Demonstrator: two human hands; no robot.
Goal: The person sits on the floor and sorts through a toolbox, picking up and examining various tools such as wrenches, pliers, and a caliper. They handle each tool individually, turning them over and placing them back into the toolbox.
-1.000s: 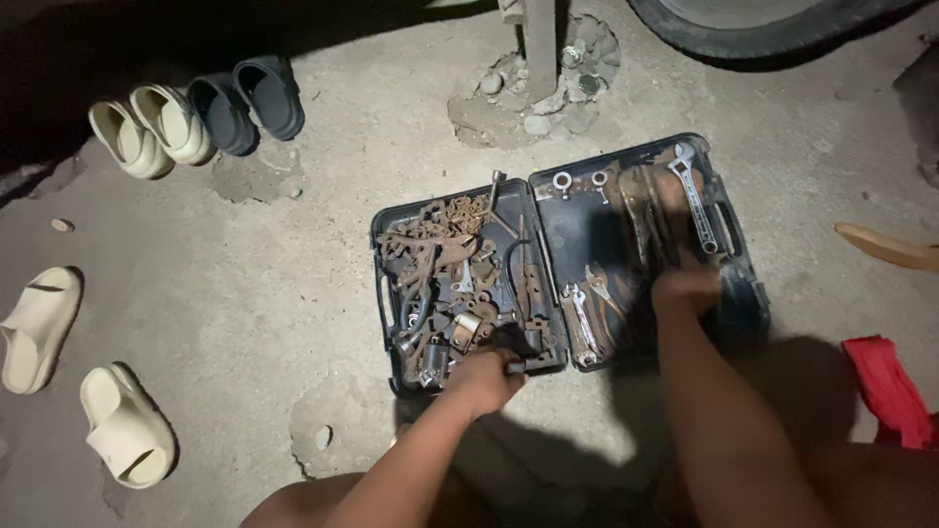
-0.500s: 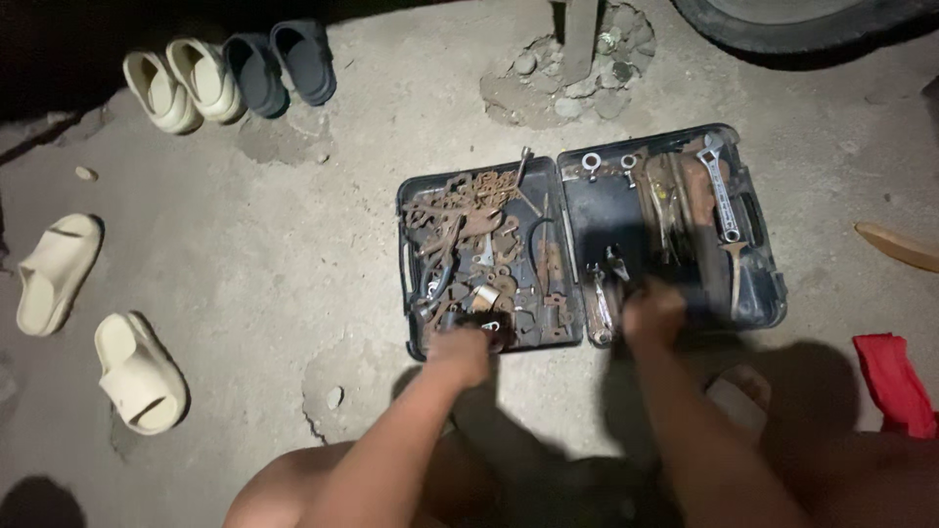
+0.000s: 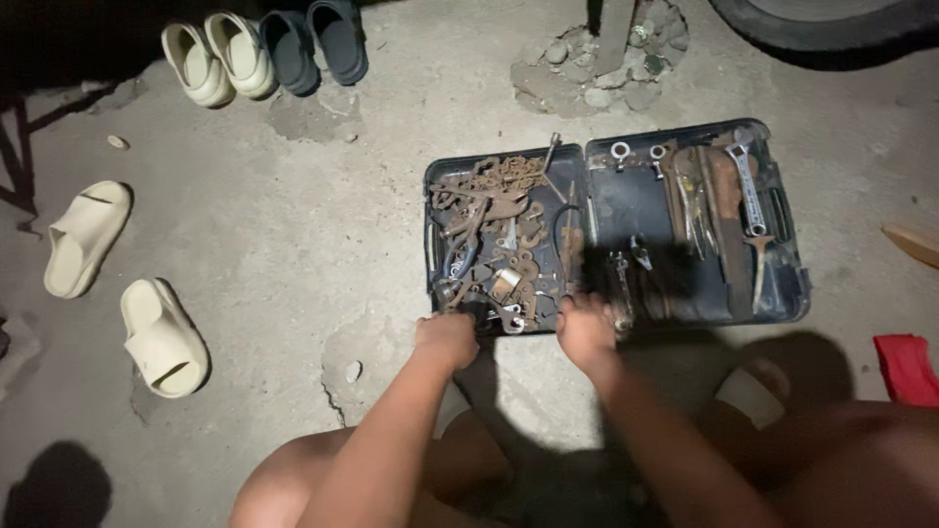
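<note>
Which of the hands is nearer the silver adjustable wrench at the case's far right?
Right. The right hand is at the case's near edge by the hinge, well left of the adjustable wrench; the left hand is farther left still.

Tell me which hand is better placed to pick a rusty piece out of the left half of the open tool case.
Left, I'd judge. The left hand sits at the near edge of the tool case, right by the rusty parts. The right hand rests nearer the central hinge, beside the other half.

arms: two, bare to the frame edge, no sleeves seen | left hand (image 3: pixel 447 337): no glove, ring or watch seen | right hand (image 3: pixel 585 330): likewise unadorned | knees: bare, partly shadowed
</note>
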